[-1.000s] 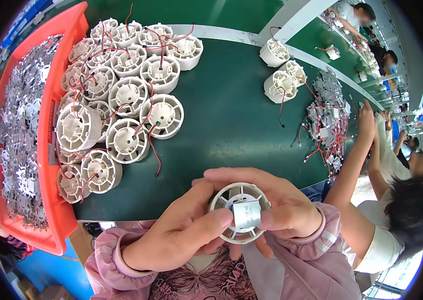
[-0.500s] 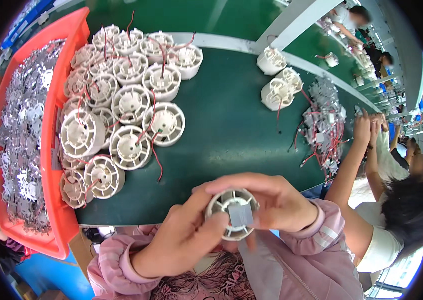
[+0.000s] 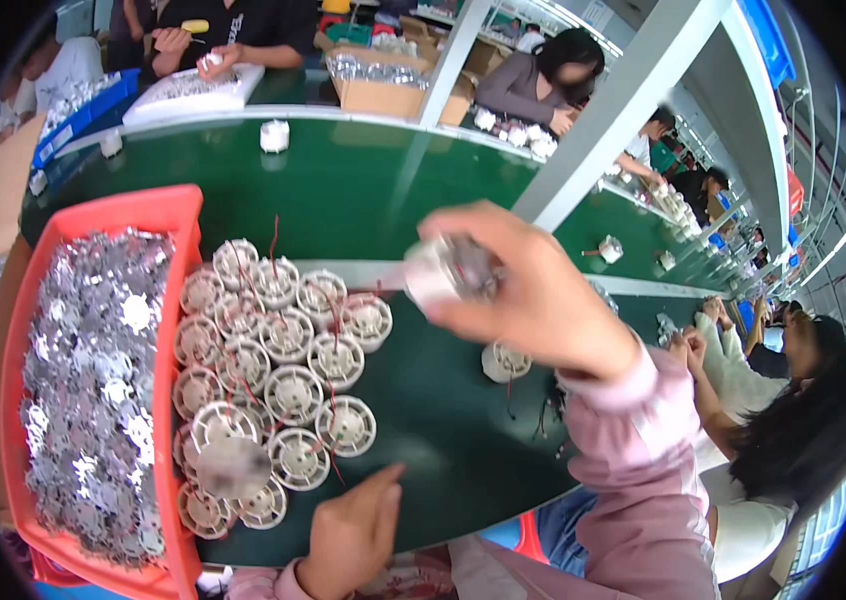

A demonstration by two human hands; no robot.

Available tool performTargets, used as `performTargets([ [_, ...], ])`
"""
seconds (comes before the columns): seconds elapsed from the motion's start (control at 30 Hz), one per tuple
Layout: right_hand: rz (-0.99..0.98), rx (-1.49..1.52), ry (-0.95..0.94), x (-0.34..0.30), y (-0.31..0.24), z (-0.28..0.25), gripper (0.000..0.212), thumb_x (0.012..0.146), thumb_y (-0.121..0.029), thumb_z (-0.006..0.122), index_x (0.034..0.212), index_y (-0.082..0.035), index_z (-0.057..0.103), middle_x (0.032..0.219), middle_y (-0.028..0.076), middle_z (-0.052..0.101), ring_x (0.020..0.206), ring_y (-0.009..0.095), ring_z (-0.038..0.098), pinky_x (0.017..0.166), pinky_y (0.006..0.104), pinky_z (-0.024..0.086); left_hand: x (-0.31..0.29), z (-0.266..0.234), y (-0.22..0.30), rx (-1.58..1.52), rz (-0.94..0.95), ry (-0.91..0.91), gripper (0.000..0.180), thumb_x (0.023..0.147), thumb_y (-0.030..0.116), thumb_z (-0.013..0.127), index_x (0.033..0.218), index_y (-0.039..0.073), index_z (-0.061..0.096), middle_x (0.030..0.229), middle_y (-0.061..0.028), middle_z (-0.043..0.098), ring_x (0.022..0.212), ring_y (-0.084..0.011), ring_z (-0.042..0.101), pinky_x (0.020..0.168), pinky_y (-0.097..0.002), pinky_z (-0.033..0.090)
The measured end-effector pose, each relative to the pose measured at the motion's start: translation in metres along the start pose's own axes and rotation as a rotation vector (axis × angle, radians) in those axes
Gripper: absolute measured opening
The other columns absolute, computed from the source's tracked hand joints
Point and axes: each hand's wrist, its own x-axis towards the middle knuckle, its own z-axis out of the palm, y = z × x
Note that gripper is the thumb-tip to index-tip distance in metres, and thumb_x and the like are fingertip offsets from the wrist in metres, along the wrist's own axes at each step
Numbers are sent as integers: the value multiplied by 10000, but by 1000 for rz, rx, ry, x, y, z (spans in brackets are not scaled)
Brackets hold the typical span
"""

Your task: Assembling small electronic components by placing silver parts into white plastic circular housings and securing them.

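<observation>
Raised over the far edge of the work table, my right hand is closed round a white round plastic housing. That right hand and the housing are smeared by motion; something grey with a trace of red shows beside its white wall. My left hand holds nothing, low at the table's near edge, its index finger stretched out. Left of it stand several white spoked housings in a tight group, red wires trailing from them. One patch among them is blurred. Another white housing stands below my right forearm.
A red bin full of flat silver metal plates stands at the left. Beyond the table runs a green belt carrying a few white housings. A grey post rises at the right. A co-worker sits close on my right.
The view has tilted up, showing more of the belt and people beyond. My hands have parted: the left has let go, and the right has moved up and away with a housing.
</observation>
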Motion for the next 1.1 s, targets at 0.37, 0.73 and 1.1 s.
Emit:
performTargets([
  [0.37,386,-375,-295,106,181,47,556,698,-157,718,1202,28,573,1161,270,587,1061,343,603,863,387,507,1,9,11,-79,-8,-94,218,891,49,572,1093,-13,626,941,-206,660,784,-375,648,674,-377,530],
  [0.73,492,-676,-504,-76,32,-10,312,647,53,550,937,-17,642,957,176,625,845,371,632,737,450,511,8,-3,17,-97,18,-84,193,868,39,600,1054,7,638,808,-184,619,692,-370,610,607,-399,498],
  [1.1,9,-127,-229,-130,-30,57,282,649,-50,730,895,-31,596,1039,128,578,838,308,583,691,363,514,11,19,31,150,124,13,311,842,43,643,1139,-40,601,858,-171,633,727,-317,643,663,-335,531],
])
